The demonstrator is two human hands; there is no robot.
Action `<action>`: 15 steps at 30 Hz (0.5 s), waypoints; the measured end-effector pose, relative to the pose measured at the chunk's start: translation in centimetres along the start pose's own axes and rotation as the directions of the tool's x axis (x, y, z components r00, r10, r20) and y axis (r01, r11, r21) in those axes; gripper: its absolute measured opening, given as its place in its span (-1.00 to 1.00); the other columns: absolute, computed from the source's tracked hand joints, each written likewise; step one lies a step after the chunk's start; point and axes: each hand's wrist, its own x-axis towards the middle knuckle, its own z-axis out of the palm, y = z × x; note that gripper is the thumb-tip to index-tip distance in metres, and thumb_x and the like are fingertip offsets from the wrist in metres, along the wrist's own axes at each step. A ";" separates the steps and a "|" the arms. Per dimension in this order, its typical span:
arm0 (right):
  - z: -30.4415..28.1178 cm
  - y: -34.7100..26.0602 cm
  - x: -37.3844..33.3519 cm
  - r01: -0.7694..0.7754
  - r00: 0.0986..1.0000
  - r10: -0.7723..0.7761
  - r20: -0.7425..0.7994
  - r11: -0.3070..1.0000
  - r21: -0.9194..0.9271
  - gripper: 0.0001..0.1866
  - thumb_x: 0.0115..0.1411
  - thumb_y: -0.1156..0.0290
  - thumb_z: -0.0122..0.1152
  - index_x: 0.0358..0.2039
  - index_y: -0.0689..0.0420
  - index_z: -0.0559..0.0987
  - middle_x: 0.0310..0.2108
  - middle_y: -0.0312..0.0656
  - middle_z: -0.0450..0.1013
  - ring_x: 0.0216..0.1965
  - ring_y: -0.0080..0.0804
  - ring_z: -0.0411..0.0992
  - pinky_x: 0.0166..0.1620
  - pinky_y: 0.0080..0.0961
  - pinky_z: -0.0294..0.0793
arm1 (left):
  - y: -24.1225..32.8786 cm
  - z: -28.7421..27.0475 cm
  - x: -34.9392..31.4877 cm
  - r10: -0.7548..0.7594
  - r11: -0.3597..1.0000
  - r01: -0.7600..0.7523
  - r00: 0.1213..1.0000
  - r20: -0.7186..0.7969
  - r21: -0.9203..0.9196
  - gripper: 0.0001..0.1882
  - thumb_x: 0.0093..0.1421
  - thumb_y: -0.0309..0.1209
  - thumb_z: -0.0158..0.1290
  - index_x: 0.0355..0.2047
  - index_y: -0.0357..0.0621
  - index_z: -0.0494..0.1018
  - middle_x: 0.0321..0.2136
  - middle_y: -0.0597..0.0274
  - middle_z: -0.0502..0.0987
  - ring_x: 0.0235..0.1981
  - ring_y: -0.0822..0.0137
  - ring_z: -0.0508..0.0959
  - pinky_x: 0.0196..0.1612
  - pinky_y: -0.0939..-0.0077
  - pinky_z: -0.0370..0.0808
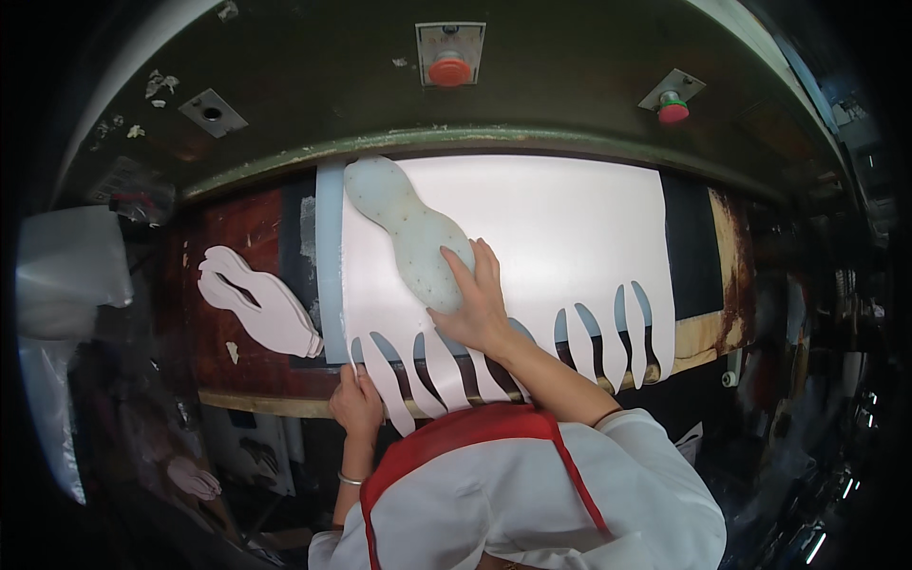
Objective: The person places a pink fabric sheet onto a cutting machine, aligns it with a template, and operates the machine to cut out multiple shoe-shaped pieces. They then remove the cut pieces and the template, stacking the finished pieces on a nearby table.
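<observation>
A large white sheet (570, 228) lies on the work surface, its near edge cut into several narrow curved strips that hang toward me. On its left part rests a pale green, double-lobed cutting die (418, 233), slanting from far left to near right. My right hand (477, 302) reaches across the strips and grips the die's near end, thumb at the near edge and fingers on its right side. By the sheet's near left corner, my left hand (358, 404) is closed on the edge of the leftmost strip. Its fingertips are partly hidden.
A stack of white shaped cut-outs (271, 309) lies on the reddish-brown table (237, 223) at left. A light blue board (330, 237) shows under the sheet. The dark green machine beam (332, 85) spans the far side, bearing a red button (449, 71) and a red-green button (673, 109).
</observation>
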 end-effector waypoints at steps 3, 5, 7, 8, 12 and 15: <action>-3.3 0.2 1.1 -0.166 0.980 0.131 0.149 0.953 0.252 -0.05 -0.39 0.43 0.55 0.12 0.14 0.34 0.07 0.09 0.28 0.15 -0.05 0.23 0.19 -0.16 0.22 | -0.2 -0.5 -2.1 0.003 1.000 -0.003 1.000 -0.015 -0.002 -0.82 0.23 -0.34 -0.09 -0.42 -0.19 0.35 -0.69 -0.10 0.43 -0.63 -0.14 0.47 -0.56 0.02 0.34; -6.9 1.0 1.3 -0.520 0.853 0.317 0.415 0.578 0.629 -0.07 -0.29 0.66 0.48 0.16 0.14 0.23 0.02 -0.01 0.37 0.03 -0.31 0.38 0.07 -0.43 0.39 | -0.1 -0.8 -2.8 0.036 0.997 -0.038 0.999 -0.023 -0.064 -0.83 0.23 -0.37 -0.09 -0.45 -0.19 0.33 -0.70 -0.08 0.42 -0.64 -0.12 0.46 -0.57 0.04 0.34; -9.0 1.9 0.7 -0.497 0.868 0.312 0.387 0.561 0.662 -0.07 -0.27 0.72 0.45 0.16 0.14 0.20 0.01 -0.06 0.38 0.01 -0.32 0.39 0.08 -0.44 0.39 | -0.1 -1.1 -3.2 0.022 0.997 -0.022 1.000 -0.010 -0.069 -0.84 0.23 -0.38 -0.09 -0.45 -0.19 0.33 -0.70 -0.08 0.41 -0.64 -0.11 0.46 -0.57 0.06 0.34; -9.4 2.3 0.1 -0.475 0.879 0.356 0.318 0.719 0.507 -0.05 -0.29 0.68 0.47 0.16 0.13 0.20 0.05 -0.05 0.33 0.05 -0.27 0.35 0.11 -0.41 0.36 | -0.1 -1.2 -3.2 0.028 0.996 -0.028 1.000 -0.004 -0.087 -0.84 0.22 -0.38 -0.09 -0.45 -0.19 0.33 -0.70 -0.07 0.41 -0.64 -0.11 0.46 -0.57 0.07 0.34; -8.4 3.9 -2.4 -0.072 0.997 0.073 0.020 0.997 -0.028 0.01 -0.35 0.56 0.52 0.18 0.11 0.19 0.15 0.00 0.17 0.18 -0.12 0.19 0.20 -0.32 0.24 | -0.2 -1.2 -3.4 0.044 0.998 -0.043 0.999 0.003 -0.048 -0.85 0.22 -0.39 -0.09 -0.46 -0.19 0.32 -0.71 -0.06 0.40 -0.65 -0.10 0.45 -0.58 0.08 0.33; -7.3 4.2 -3.4 -0.154 0.988 0.154 -0.006 0.988 -0.001 0.05 -0.36 0.54 0.53 0.20 0.13 0.17 0.16 0.04 0.14 0.19 -0.05 0.16 0.21 -0.29 0.21 | -0.5 -1.2 -3.9 0.053 0.996 -0.053 0.999 -0.009 -0.076 -0.85 0.21 -0.39 -0.08 -0.46 -0.19 0.32 -0.71 -0.05 0.40 -0.66 -0.10 0.45 -0.59 0.08 0.32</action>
